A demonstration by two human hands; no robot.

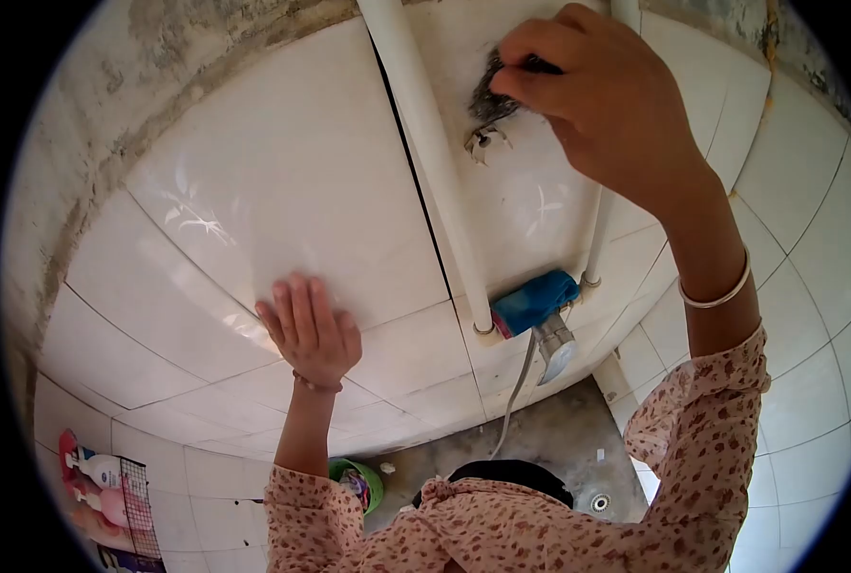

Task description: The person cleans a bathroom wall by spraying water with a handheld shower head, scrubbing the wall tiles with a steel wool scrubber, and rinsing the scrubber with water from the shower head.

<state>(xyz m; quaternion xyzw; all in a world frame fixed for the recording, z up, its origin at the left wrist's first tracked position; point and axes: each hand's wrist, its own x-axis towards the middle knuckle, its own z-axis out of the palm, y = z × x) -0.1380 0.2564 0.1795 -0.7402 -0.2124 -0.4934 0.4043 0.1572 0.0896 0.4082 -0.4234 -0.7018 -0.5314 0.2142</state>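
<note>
My right hand [602, 105] is high up at the tiled wall, its fingers pinched on a dark grey scouring pad [488, 95]. Just below the pad, a small metal-looking fitting [485, 143] sticks out of the wall. The hand is between two white vertical pipes; the left pipe [430, 162] stands close beside the pad. My left hand [309, 329] lies flat with fingers outstretched against the white tiles [301, 191], lower and to the left.
A blue cloth [537, 302] drapes over the fixture at the pipes' lower ends, above a metal spout [555, 349] and a grey hose [516, 392]. A green basket [375, 485] and a drain [600, 502] are on the floor. Bottles fill a wire rack [139, 506] at left.
</note>
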